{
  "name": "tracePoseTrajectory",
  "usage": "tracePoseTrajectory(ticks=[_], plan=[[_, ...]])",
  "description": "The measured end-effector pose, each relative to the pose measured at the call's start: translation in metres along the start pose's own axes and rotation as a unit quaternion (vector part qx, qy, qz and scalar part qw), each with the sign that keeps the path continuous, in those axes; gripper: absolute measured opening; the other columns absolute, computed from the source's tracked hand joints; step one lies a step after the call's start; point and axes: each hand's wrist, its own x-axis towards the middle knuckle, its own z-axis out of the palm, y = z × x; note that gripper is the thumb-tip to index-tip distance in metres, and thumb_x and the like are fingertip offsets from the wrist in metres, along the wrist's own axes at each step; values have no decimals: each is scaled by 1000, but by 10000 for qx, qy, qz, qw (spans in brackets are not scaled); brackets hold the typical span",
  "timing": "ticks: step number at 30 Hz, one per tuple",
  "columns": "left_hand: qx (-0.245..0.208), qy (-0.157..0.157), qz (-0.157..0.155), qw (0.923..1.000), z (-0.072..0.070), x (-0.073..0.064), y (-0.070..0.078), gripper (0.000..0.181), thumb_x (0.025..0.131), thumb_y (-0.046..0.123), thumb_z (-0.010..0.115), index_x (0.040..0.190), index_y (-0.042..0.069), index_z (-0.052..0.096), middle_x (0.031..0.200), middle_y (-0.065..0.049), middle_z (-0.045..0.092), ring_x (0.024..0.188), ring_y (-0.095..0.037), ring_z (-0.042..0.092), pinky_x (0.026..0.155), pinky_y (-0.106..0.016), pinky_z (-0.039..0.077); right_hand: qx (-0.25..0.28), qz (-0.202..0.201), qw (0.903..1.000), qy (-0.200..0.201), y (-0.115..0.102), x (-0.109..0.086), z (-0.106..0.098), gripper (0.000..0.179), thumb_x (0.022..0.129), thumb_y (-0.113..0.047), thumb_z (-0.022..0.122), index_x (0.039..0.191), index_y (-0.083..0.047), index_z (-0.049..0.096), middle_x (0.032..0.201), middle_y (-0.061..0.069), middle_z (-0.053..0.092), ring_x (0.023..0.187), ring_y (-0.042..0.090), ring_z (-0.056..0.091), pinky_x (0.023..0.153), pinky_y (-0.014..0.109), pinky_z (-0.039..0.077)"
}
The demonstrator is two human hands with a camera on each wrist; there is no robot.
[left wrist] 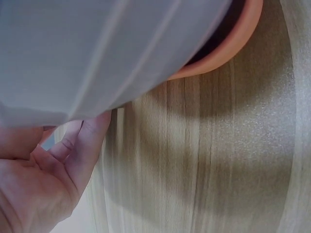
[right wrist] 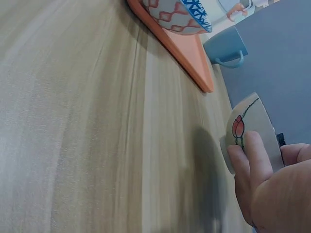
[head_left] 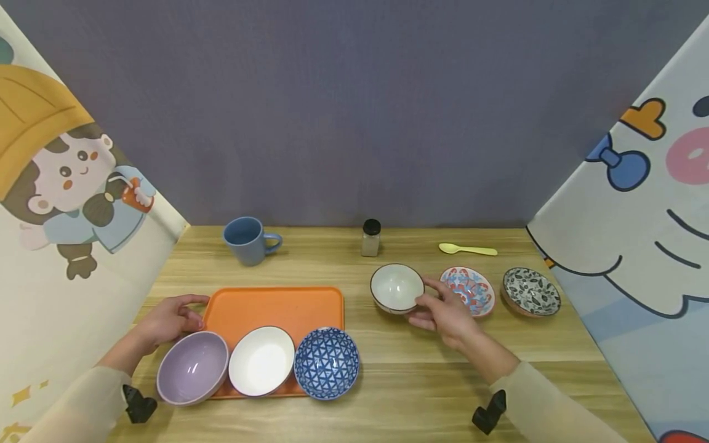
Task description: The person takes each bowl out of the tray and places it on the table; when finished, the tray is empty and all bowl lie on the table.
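My right hand [head_left: 451, 317] grips a small white bowl [head_left: 394, 284] by its right side, thumb at the rim and fingers on the outer wall. In the right wrist view this bowl [right wrist: 250, 128] shows a red flower, and it hangs tilted above the tabletop. At the tray's left edge, my left hand [head_left: 168, 320] lies with fingers loosely extended beside the purple bowl [head_left: 192, 368]; in its wrist view that bowl hides part of the fingers. The orange tray [head_left: 277, 304] bears the purple bowl, a white bowl [head_left: 262, 361] and a blue-patterned bowl [head_left: 327, 363] along its front.
Behind the tray stands a blue mug [head_left: 249, 241]. A black-lidded jar [head_left: 371, 238] is at the back middle. To the right are a yellow spoon [head_left: 468, 249], a red-and-blue patterned dish [head_left: 468, 291] and a black-leaf bowl [head_left: 532, 292]. Walls border the back and sides.
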Motion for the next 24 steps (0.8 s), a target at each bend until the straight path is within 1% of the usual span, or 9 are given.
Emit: tracePoseTrajectory(ticks=[4, 8, 11, 15, 21, 24], plan=[[-8, -4, -21, 10000, 0, -1, 1, 62, 92, -6, 63, 149, -9, 40, 97, -14, 70, 82, -22, 67, 62, -34, 58, 23, 0, 10000, -3, 5, 1, 1, 72, 97, -2, 58, 161, -10, 27, 130, 37, 52, 84, 29, 76, 82, 38, 62], [23, 16, -79, 10000, 0, -1, 2, 61, 92, -6, 62, 149, -8, 41, 98, -14, 70, 82, -22, 66, 64, -34, 58, 10, -30, 10000, -24, 10, 3, 2, 72, 97, -1, 57, 161, -9, 26, 137, 38, 48, 88, 32, 76, 83, 39, 62], [15, 24, -103, 9999, 0, -2, 2, 61, 92, -6, 62, 149, -8, 41, 98, -14, 69, 81, -22, 66, 63, -34, 58, -9, -42, 10000, -20, 13, 4, 2, 72, 97, -2, 57, 162, -9, 25, 139, 37, 47, 91, 35, 76, 84, 41, 61], [-42, -6, -67, 10000, 0, -2, 2, 61, 91, -7, 62, 149, -9, 41, 96, -13, 70, 81, -22, 67, 62, -33, 57, 27, -61, 10000, 12, 17, 6, 2, 73, 97, -1, 58, 162, -9, 25, 138, 39, 47, 91, 35, 75, 84, 42, 61], [-62, 5, -53, 10000, 1, -2, 1, 61, 92, -6, 62, 149, -8, 41, 97, -14, 70, 81, -22, 67, 62, -34, 57, 200, -30, 9998, -14, 20, 7, 2, 74, 98, 0, 57, 163, -10, 23, 144, 38, 42, 93, 36, 75, 84, 42, 61], [-48, 14, -19, 10000, 1, -1, 1, 61, 92, -5, 62, 149, -9, 41, 98, -15, 70, 81, -22, 67, 63, -34, 58, 248, -18, 9997, 12, 21, 7, 2, 74, 99, -1, 57, 163, -11, 23, 142, 40, 43, 93, 36, 75, 85, 42, 61]])
